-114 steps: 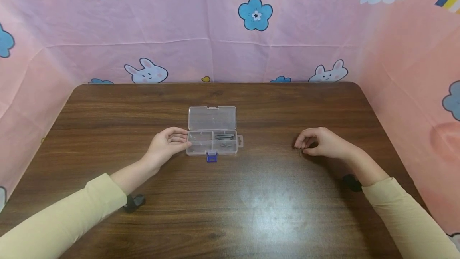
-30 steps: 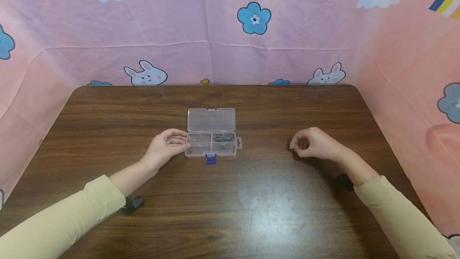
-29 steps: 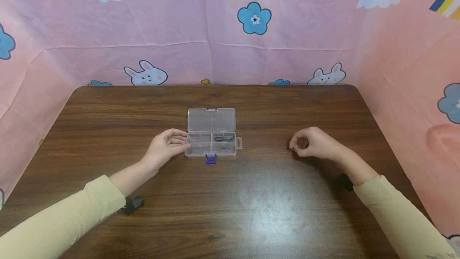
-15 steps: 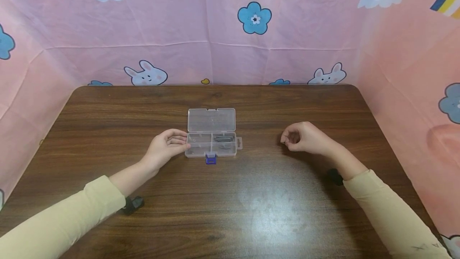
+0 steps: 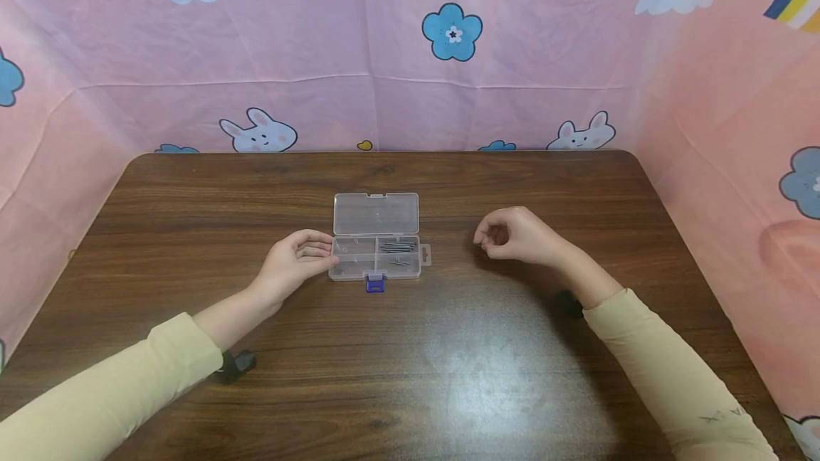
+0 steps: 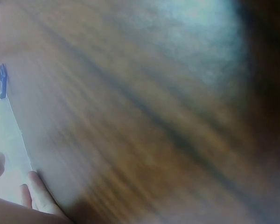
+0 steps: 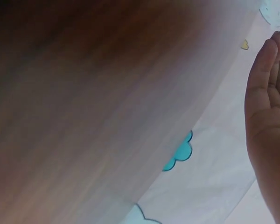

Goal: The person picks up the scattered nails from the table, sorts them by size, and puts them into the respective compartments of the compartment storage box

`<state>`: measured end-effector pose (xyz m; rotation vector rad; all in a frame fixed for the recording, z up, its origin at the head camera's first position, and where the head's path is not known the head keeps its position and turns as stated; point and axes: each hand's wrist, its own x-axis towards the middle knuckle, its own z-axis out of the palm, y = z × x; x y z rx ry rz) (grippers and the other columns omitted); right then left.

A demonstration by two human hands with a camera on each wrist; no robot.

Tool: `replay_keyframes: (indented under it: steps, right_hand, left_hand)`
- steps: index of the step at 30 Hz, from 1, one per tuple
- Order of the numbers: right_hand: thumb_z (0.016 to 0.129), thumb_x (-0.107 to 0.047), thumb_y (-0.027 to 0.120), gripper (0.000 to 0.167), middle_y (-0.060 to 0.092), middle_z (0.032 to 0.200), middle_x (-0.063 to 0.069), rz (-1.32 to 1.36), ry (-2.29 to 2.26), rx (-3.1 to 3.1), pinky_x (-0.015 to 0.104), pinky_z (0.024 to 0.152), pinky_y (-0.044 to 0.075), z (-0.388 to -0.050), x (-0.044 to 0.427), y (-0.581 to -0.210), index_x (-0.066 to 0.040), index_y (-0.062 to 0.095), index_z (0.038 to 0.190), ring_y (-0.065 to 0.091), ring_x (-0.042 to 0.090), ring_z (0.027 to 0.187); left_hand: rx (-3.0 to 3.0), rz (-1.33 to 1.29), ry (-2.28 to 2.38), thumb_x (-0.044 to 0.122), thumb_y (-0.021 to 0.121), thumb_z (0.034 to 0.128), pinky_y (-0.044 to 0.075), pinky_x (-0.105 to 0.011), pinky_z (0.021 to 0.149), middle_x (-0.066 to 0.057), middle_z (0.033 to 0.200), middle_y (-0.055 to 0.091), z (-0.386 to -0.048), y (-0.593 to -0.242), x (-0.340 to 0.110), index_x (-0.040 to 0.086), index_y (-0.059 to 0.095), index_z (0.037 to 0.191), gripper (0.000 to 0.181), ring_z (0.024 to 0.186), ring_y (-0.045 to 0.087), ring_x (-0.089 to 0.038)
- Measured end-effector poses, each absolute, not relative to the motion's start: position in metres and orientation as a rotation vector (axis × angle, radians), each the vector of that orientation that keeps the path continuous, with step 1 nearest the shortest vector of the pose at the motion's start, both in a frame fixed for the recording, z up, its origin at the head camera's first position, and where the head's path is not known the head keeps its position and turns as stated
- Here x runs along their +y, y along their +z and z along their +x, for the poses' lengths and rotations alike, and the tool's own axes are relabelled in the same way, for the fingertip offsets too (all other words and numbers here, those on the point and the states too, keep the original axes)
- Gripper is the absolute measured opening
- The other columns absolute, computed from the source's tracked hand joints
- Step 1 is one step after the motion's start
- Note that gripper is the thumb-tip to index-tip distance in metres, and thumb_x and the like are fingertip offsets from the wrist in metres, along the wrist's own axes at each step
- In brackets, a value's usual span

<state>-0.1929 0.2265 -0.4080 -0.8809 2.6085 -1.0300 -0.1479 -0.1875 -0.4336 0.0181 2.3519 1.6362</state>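
Note:
A clear plastic compartment box (image 5: 354, 266) stands on the table, its lid (image 5: 376, 214) laid back and its blue latch (image 5: 375, 284) facing the front. My left hand (image 5: 291, 265) holds the box's left end, thumb at the near side and fingers further back. Long dark nails (image 5: 398, 247) lie in the back right compartment, and a few shorter ones (image 5: 398, 262) in the front right. Right of the box, my right hand (image 5: 522, 237) is above the table, pinching a small thin nail between thumb and fingertips. The fingers hide most of that nail.
The brown wooden table (image 5: 410, 368) carries a bright glare patch at front right. Pink printed cloth (image 5: 320, 34) rises behind it and on both sides. A hanging tab (image 5: 426, 255) sticks out from the box's right end.
My right hand has moved left toward the box, still pinching the nail, whose thin end showed below the fingers earlier. My left hand and the box have stayed in place.

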Motion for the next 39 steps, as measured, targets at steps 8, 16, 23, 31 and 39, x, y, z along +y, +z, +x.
replay_keyframes:
  steps: [8,16,23,31,39]
  right_hand:
    - [0.087,0.004,0.072,0.013,0.074,0.084,0.002,-0.937,-1.081,2.575,0.024,0.070,0.056,-0.197,0.205,-0.407,-0.004,0.077,0.094,0.063,0.012,0.077]
    - [0.086,0.003,0.071,0.013,0.075,0.085,0.003,-1.001,-1.093,2.564,0.028,0.071,0.057,-0.204,0.183,-0.408,-0.003,0.078,0.095,0.064,0.013,0.078]
    - [0.087,0.002,0.072,0.012,0.074,0.086,0.002,-1.050,-1.139,2.514,0.024,0.070,0.056,-0.205,0.160,-0.407,-0.005,0.078,0.095,0.063,0.013,0.078]
    - [0.088,0.005,0.070,0.015,0.077,0.091,0.007,-1.100,-1.145,2.446,0.022,0.070,0.058,-0.203,0.135,-0.404,-0.002,0.079,0.097,0.064,0.009,0.078]
    - [0.088,0.004,0.070,0.015,0.078,0.091,0.004,-1.149,-1.074,2.421,0.020,0.072,0.058,-0.200,0.116,-0.404,-0.004,0.079,0.097,0.063,0.006,0.078]
  left_hand:
    - [2.359,0.016,1.633,0.012,0.079,0.0958,0.057,-0.012,0.085,-0.020,0.127,0.069,-0.148,-0.435,-0.188,-0.006,0.059,0.137,0.049,0.094,0.067,0.004]
    - [2.369,0.005,1.609,0.012,0.079,0.0963,0.057,-0.012,0.085,-0.018,0.126,0.069,-0.149,-0.436,-0.189,-0.005,0.059,0.137,0.048,0.095,0.066,0.004]
    - [2.369,0.009,1.616,0.011,0.078,0.0965,0.057,-0.012,0.086,-0.022,0.129,0.068,-0.148,-0.435,-0.189,-0.006,0.059,0.137,0.048,0.096,0.066,0.005]
    - [2.359,0.015,1.638,0.011,0.079,0.0958,0.057,-0.012,0.085,-0.022,0.129,0.068,-0.149,-0.436,-0.187,-0.006,0.059,0.137,0.049,0.095,0.066,0.005]
    - [2.356,0.010,1.642,0.010,0.079,0.0958,0.057,-0.011,0.085,-0.020,0.127,0.069,-0.149,-0.435,-0.188,-0.006,0.059,0.137,0.049,0.094,0.066,0.006]
